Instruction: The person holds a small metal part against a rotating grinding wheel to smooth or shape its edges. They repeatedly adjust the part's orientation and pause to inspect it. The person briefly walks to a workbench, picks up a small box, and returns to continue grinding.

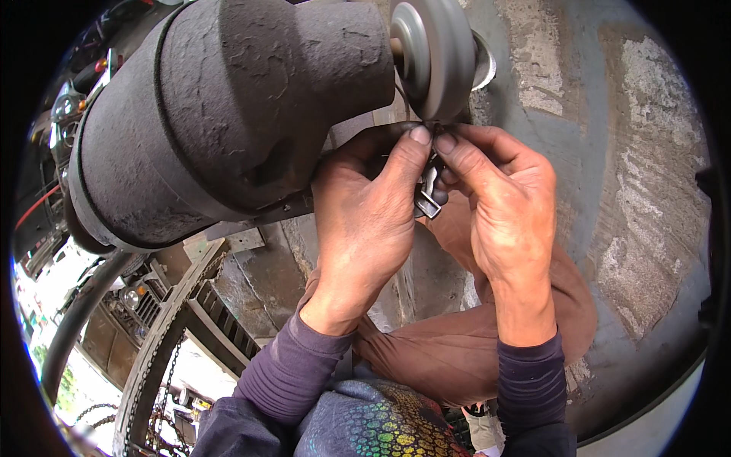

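A small metal part (429, 199), dark with a shiny bent end, is pinched between my two hands. My left hand (365, 213) is closed on it, thumb pointing up along its upper end. From the other side my right hand (512, 206) grips the same piece with thumb and curled fingers. Both thumb tips meet just under the lower rim of a grey grinding wheel (449, 65). The fingers hide the part's top end, so I cannot tell whether it touches the wheel. The wheel sits on the shaft of a bench grinder (228, 99) with a thick, dusty dark housing.
The grinder's body fills the upper left, close to my left hand. Below it stands a wooden frame (199, 286) with a hanging chain (169, 373). A vehicle front (141, 301) shows beyond. My bent leg (442, 350) lies under my forearms, above the stained concrete floor (563, 167).
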The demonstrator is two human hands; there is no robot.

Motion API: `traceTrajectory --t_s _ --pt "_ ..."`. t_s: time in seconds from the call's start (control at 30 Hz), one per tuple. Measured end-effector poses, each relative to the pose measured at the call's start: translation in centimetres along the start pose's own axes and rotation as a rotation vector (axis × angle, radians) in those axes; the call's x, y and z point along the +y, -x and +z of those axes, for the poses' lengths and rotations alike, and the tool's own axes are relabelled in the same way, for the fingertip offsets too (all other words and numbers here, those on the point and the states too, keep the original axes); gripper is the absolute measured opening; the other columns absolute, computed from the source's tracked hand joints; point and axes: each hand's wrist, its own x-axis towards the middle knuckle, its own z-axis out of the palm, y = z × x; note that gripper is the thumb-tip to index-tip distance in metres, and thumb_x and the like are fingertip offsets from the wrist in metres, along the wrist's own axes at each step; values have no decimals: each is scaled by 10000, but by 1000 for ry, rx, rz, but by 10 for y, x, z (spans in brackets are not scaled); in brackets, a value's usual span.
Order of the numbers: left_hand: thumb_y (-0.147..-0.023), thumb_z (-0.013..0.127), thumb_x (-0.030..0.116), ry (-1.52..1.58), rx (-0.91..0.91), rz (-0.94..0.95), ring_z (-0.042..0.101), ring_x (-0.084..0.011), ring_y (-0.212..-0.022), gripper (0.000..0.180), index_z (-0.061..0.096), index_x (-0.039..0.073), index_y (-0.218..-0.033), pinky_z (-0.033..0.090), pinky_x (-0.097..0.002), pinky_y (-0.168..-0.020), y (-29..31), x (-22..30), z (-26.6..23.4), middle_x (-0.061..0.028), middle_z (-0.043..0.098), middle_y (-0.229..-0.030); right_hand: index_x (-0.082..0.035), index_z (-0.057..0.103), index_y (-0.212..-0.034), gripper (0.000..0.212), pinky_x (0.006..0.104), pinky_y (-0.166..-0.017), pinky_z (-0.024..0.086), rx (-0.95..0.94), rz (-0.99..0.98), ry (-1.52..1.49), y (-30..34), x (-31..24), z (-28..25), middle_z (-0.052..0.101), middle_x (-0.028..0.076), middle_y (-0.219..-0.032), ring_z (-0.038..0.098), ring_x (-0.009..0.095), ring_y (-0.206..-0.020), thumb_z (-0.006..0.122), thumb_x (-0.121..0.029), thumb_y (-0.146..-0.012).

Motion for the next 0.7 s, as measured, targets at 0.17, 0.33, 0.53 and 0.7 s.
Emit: traceTrajectory --t_s 0.17,0.33,0.53,0.7 --pt "-1028 655 204 -4 2 0 662 -89 -706 292 709 -80 -1062 525 -231 -636 -1 -1 0 -75 728 -845 33 755 -1016 186 190 -460 348 1 6 6 0 0 0 669 21 -700 505 26 -532 770 -128 -923" --pt "-1021 663 199 0 -1 -21 660 -97 -722 281 710 -72 -1078 531 -235 -653 0 0 0 -81 727 -883 32 755 -1016 183 190 -457 344 -2 6 3 0 1 0 669 20 -700 502 25 -528 769 -125 -923" --pt "-1014 669 195 2 -20 -32 658 -105 -730 276 710 -65 -1095 537 -242 -672 0 1 -1 -87 726 -913 48 750 -1020 166 194 -507 394 -12 1 -26 0 0 1 686 29 -742 548 40 -589 756 -87 -924" --pt "-1032 646 204 -2 3 6 649 -83 -707 289 719 -75 -1055 517 -232 -640 1 1 1 -66 722 -842 66 745 -1017 151 212 -598 465 -15 -10 -38 0 -1 2 697 39 -778 599 67 -679 743 -54 -925"
